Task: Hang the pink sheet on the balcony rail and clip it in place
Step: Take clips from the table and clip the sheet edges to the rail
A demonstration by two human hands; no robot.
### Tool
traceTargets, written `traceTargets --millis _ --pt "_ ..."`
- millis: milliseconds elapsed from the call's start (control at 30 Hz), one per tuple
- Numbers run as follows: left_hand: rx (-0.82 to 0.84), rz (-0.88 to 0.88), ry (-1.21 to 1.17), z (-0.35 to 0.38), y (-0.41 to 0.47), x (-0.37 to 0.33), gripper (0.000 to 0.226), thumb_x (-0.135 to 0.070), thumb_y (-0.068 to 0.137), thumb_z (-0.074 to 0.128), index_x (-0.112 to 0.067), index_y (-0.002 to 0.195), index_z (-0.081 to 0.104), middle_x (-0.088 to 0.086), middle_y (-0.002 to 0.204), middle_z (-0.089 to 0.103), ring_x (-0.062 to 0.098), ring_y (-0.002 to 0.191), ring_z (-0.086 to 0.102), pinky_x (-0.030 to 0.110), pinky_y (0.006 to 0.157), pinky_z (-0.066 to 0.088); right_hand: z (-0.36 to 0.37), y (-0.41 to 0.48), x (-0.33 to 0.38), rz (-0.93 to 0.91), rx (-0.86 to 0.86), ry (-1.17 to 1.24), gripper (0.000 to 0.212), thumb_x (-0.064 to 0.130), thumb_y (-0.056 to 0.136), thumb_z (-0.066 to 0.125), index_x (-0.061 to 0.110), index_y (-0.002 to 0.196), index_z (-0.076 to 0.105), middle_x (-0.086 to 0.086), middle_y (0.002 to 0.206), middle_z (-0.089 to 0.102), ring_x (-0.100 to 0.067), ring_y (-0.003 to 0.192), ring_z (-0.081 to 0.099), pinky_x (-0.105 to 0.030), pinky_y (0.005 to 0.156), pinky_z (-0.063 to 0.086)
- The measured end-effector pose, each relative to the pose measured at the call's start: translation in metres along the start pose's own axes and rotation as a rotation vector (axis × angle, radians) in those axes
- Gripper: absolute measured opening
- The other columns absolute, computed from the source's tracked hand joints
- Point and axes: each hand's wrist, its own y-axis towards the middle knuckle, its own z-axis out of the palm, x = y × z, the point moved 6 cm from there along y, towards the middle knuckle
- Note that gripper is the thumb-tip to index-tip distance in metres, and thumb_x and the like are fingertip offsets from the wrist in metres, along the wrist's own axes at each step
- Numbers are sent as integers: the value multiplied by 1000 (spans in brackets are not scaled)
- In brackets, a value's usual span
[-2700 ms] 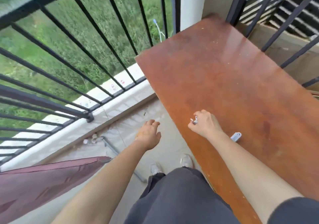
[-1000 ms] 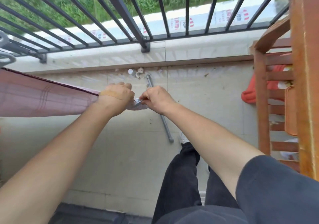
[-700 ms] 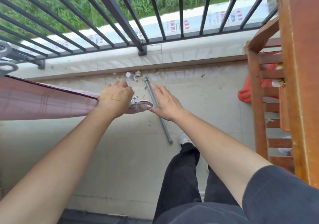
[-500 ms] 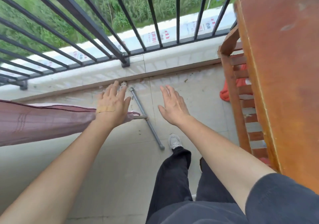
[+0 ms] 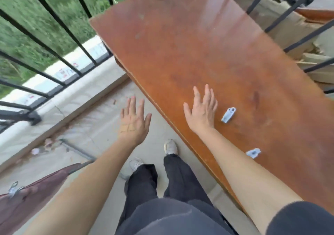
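The pink sheet (image 5: 27,200) hangs at the lower left, with a pale clip (image 5: 13,192) fixed on its upper edge. My left hand (image 5: 132,121) floats open above the floor, fingers spread, holding nothing. My right hand (image 5: 202,111) is open over the brown table (image 5: 207,44), fingers straight. A light blue clip (image 5: 228,115) lies on the table just right of my right hand. Another clip (image 5: 253,153) lies nearer, beside my right forearm. The black balcony rail (image 5: 45,43) runs along the left.
A grey metal rod (image 5: 77,150) and small debris lie on the tiled floor by the low ledge (image 5: 59,93). My feet in pale shoes stand beside the table edge. More black bars and cardboard (image 5: 289,26) are behind the table at the right.
Both hands left the sheet after fixing a clip on its end. My view swung right to the table, and my right hand now hovers open near a clip there.
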Motion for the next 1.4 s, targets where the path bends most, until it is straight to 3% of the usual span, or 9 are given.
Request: traceTargets --millis 167,300,467,633,733,1000,1167,1267,1400 --pt "172 235 17 45 -9 -94 57 -37 103 33 -18 155 19 9 164 2 27 151 4 48 116 21 -4 -23 -111 353 -15 60 63 41 100 43 24 156 18 -16 163 8 -38 147 14 -54 115 22" --pt "402 218 101 78 -37 -112 57 -32 104 23 -21 156 3 4 162 -19 23 149 -18 47 118 15 7 -37 -141 244 71 198 56 30 103 44 18 155 26 -7 148 46 -32 132 39 -42 106 36" --pt "456 212 112 69 -34 -103 57 -31 103 29 -26 156 9 -1 163 -15 17 149 -15 42 115 22 -4 -31 -141 332 58 394 51 23 96 57 31 143 41 -5 133 51 -30 109 58 -40 91 47" --pt "472 129 93 43 -29 -85 53 -36 103 32 -23 153 21 2 164 3 21 150 0 46 118 19 4 -6 -129 379 285 470 70 24 83 71 32 145 39 -4 119 65 -26 115 57 -35 95 43" --pt "315 -99 -31 9 -40 -63 50 -38 103 34 -21 150 28 3 162 11 23 149 9 47 117 21 10 3 -84 193 403 420 50 24 77 75 26 124 58 -10 113 61 -29 110 57 -31 91 41" --pt "-31 -659 -160 -72 -174 72 47 -41 100 39 -20 142 42 5 159 22 25 145 22 43 112 28 9 -48 156 -395 709 355 38 30 68 72 26 103 57 -1 102 69 -26 93 63 -31 76 48" --pt "-249 -1025 -237 -107 -336 149 43 -44 96 44 -26 134 51 2 157 29 25 143 28 41 113 31 -7 -161 304 -806 837 353 42 35 69 65 25 111 65 4 95 70 -21 87 65 -28 76 47" --pt "-362 -1239 -253 -122 -440 180 44 -41 99 43 -27 140 46 -3 159 24 22 144 23 39 115 26 -25 -255 375 -1094 868 296 28 33 76 74 18 100 70 1 95 70 -19 82 64 -27 71 42" --pt "-505 -1401 -276 -138 -567 216 45 -38 101 42 -21 142 45 2 160 22 21 147 19 36 116 23 -41 -389 445 -1393 889 273 27 36 84 71 10 79 68 -4 71 69 -22 70 66 -34 63 45"
